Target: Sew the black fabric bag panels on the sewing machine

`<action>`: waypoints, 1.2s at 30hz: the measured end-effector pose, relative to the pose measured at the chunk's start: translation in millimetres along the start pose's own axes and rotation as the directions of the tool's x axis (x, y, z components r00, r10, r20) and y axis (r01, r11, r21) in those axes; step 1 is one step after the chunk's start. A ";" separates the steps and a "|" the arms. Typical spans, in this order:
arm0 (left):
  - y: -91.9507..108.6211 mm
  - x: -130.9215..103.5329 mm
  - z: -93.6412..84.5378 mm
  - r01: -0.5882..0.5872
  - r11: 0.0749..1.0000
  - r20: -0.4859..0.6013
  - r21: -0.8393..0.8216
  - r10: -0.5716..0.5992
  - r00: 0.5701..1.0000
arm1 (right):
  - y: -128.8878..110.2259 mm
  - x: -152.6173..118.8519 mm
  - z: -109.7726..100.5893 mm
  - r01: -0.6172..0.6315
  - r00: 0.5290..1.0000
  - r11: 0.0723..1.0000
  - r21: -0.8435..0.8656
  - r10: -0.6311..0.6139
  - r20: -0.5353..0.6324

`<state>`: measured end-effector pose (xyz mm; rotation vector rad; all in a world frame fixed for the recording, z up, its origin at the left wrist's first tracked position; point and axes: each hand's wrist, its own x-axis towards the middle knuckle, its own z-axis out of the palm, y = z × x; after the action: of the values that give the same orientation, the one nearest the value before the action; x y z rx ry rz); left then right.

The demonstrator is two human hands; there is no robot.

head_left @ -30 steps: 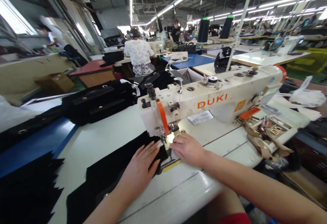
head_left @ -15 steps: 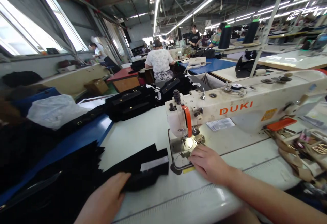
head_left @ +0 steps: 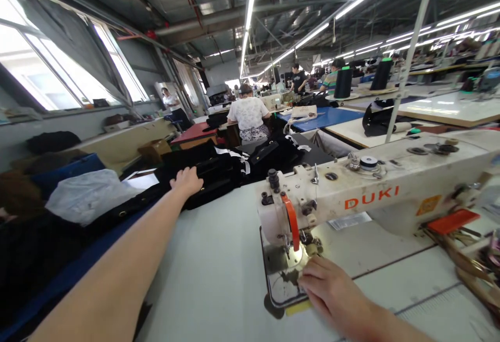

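My left hand reaches over a pile of black fabric pieces at the back of the table. Its fingers are slightly apart on the near left of the pile, their tips partly lost against the black. My right hand is beside the needle plate of the white sewing machine. Its fingers are curled together in a pinch, and whatever is between them is hidden. The machine's lamp lights the area under the needle, where no fabric lies.
A white plastic bag lies among dark fabric at left. A thread stand pole rises behind the machine, near black thread cones. Brown straps hang at right. A co-worker in a white shirt sits ahead.
My left hand has left the black piece with the white strip near the front and moved forward to the pile. That piece is out of sight. My right hand stays by the needle plate.
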<state>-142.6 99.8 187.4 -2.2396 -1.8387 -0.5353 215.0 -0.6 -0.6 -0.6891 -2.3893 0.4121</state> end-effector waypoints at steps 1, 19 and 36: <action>0.5 -2.8 9.8 0.021 1.000 -0.004 0.004 -0.021 1.000 | 0.2 0.2 0.1 0.001 1.000 1.000 0.002 -0.001 -0.002; -55.0 -306.4 -54.4 0.535 0.836 0.160 0.122 -0.549 0.821 | 1.2 -9.3 -1.8 0.087 0.995 0.996 0.006 -0.087 0.045; -71.5 -267.3 -61.5 0.554 0.826 0.167 0.101 -0.563 0.809 | 2.7 -12.4 -1.2 0.072 0.997 0.996 -0.059 -0.072 0.007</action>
<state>-265.3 -149.8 132.7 -1.7348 -2.5986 -0.3574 225.2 -5.2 -6.7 -0.6265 -2.4311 0.3132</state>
